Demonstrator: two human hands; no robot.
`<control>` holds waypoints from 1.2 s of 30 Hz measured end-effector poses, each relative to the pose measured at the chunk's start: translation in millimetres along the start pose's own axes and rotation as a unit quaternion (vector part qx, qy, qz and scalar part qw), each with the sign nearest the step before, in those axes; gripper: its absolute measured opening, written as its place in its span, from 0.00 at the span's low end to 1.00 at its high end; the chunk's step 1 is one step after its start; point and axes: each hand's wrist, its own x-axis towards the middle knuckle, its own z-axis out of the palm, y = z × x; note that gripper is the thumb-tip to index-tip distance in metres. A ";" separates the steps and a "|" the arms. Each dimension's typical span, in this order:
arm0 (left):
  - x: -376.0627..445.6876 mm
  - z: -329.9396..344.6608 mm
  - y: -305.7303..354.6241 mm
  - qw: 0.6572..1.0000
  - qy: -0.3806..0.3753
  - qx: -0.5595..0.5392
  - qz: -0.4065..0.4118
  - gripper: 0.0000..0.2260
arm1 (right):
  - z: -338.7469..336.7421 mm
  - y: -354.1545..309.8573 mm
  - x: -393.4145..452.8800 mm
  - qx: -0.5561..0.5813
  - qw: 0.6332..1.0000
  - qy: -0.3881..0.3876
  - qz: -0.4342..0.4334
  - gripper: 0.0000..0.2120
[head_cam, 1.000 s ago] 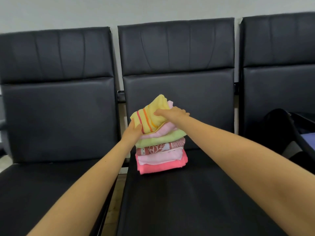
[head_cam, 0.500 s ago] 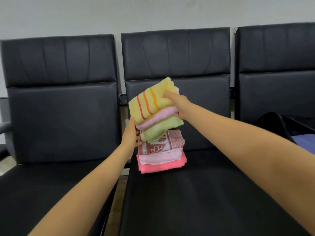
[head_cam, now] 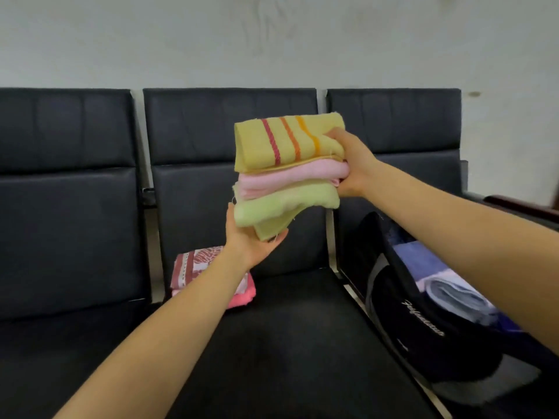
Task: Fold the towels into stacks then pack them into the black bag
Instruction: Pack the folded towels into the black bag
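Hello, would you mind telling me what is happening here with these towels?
A person is packing folded towels. Both hands hold three of them in the air: the right hand grips the side of the lifted stack, and the left hand supports it from below. A few remaining towels lie on the middle seat. The open black bag sits on the seat to the right, with some folded cloth inside.

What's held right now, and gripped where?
A stack of three folded towels: right hand grips its right edge, left hand supports the underside, palm up.

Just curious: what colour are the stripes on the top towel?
Red, orange and yellow stripes on the yellow towel, head view.
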 end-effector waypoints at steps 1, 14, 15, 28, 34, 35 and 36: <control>-0.6 14.7 -8.7 1.000 -0.023 -0.014 -0.010 0.28 | -17.8 -6.5 -10.2 -0.010 1.000 0.016 -0.002 0.10; 37.0 163.7 -177.9 0.957 -0.170 0.197 -0.124 0.28 | -259.4 -10.0 -65.8 -0.143 0.949 0.280 -0.016 0.23; 44.3 168.6 -190.2 0.958 -0.150 0.210 -0.128 0.28 | -272.2 -6.6 -63.8 -0.140 0.944 0.297 -0.015 0.25; 106.9 122.0 -277.1 0.882 0.084 0.461 -0.049 0.29 | -334.3 73.2 14.6 -0.320 0.903 0.269 0.096 0.22; 111.6 129.1 -278.9 0.845 0.075 0.527 -0.053 0.35 | -346.2 76.6 20.5 -0.321 0.906 0.268 0.065 0.26; 112.5 131.0 -275.0 0.845 0.073 0.527 -0.055 0.37 | -350.4 76.3 18.4 -0.314 0.909 0.269 0.056 0.25; 116.7 131.8 -270.5 0.849 0.078 0.520 -0.050 0.39 | -354.1 75.8 15.5 -0.308 0.910 0.272 0.053 0.24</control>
